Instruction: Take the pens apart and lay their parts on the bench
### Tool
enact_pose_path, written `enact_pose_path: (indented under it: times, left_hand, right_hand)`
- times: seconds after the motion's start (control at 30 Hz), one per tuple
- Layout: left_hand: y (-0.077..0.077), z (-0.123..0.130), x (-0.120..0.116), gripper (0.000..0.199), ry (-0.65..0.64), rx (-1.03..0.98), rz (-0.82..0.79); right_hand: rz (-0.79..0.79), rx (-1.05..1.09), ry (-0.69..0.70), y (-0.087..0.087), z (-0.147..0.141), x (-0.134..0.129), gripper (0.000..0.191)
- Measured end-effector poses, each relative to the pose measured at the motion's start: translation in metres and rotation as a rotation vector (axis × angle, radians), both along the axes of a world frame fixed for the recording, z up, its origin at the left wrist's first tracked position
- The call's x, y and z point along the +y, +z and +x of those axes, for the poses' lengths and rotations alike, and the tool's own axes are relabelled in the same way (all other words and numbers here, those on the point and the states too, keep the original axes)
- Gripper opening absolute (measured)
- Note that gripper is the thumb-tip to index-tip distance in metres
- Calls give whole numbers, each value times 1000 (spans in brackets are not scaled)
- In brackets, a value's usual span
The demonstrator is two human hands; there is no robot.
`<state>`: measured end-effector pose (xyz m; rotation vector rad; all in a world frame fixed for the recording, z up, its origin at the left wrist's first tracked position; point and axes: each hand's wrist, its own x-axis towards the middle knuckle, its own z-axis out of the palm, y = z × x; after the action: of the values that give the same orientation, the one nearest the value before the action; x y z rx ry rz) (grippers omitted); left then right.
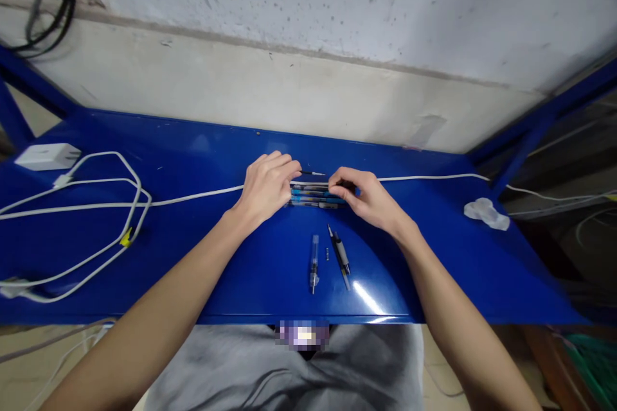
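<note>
Blue-and-silver slim pens (313,194) lie stacked in a row on the blue metal bench (193,282). From here I see my left hand (267,186) and right hand (369,196) at either end, fingers pressed together; any pinch is unclear.

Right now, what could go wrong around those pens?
The loose pens under the right hand lie side by side on a glossy blue bench with nothing stopping them, so they might roll. The tiny part by the clear barrel could get knocked away. The white cable passing beside the left hand might snag.
</note>
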<state>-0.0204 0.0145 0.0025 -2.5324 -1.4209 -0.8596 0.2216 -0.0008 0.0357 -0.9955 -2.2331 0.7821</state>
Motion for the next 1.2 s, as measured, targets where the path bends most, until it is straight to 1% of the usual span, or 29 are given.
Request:
enact_pose_path:
  times: [0.07,0.13,0.2,0.27,0.33,0.43,0.57,0.73,0.93,1.0,1.07,1.17,1.2]
  left_hand:
    - [0,-2,2,29,9,-11,-3]
    - [0,-3,2,29,14,-19,-7]
    - [0,-3,3,30,16,-22,-11]
    - [0,-4,3,29,19,-26,-9]
    - [-1,-4,4,29,21,-35,-4]
    - [-1,-4,5,29,12,-52,1]
    - [-1,-3,4,30,9,-51,-14]
    - [0,-2,3,29,5,-63,-10]
    - [-1,-2,4,26,-3,-93,17]
    - [-1,-3,4,25,-8,-99,40]
    - [-1,-3,5,24,-15,-101,60]
    - [0,-3,5,24,-23,-107,83]
    - [0,-2,4,23,-26,-109,86]
  right_hand:
    - [-143,-3,125,7,2,-4,18]
    - [-250,-41,245,12,2,-8,14]
    - [-281,-96,320,14,0,-12,10]
    - [-272,-145,362,15,-2,-15,4]
    - [-274,-189,380,15,-3,-18,2]
    - [-260,-259,381,14,-5,-23,5]
    - [-202,-358,385,15,-8,-30,11]
    - [-104,-407,340,18,-12,-37,15]
    - [-54,-486,386,19,-16,-36,15]
    - [-40,-494,357,22,-16,-35,11]
    - [0,-465,252,26,-14,-39,7]
    - [59,-368,14,31,-11,-62,20]
    - [44,-325,-18,31,-9,-74,22]
